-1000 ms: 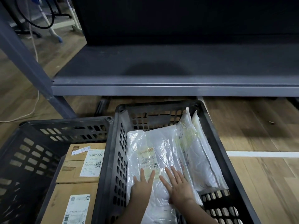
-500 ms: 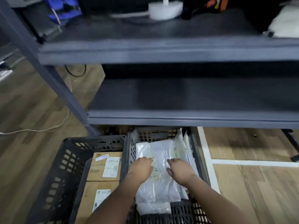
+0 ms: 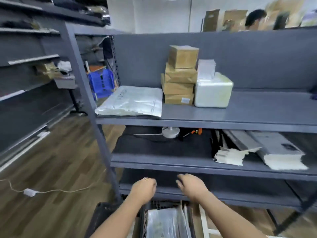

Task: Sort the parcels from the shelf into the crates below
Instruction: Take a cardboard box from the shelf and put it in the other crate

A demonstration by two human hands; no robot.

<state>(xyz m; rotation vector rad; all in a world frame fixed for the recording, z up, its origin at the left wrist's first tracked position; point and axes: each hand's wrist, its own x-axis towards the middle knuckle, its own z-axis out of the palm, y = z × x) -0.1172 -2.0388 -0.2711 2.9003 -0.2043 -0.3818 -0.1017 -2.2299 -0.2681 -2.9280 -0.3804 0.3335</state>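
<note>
On the top grey shelf [image 3: 240,117] lie a flat silver poly mailer [image 3: 132,102], a stack of several brown cardboard boxes [image 3: 180,78] and a white wrapped parcel [image 3: 213,91] with a small white box [image 3: 206,68] on it. My left hand [image 3: 145,187] and my right hand [image 3: 191,185] hover empty in front of the lowest shelf, fingers loosely curled. Below them a black crate [image 3: 154,205] holds several plastic-bagged parcels [image 3: 164,224]. The left crate [image 3: 101,213] shows only its dark rim.
The middle shelf carries a white round object [image 3: 170,132], an orange-handled tool [image 3: 195,131] and stacks of white bags [image 3: 274,152]. A cable with a white adapter [image 3: 30,192] lies on the wood floor at left. More racking [image 3: 29,74] stands left. A person [image 3: 253,19] is behind the shelf.
Both hands have lifted off the bagged parcels in the crate and risen to the lowest shelf. My view has swung up from the crates to the shelves.
</note>
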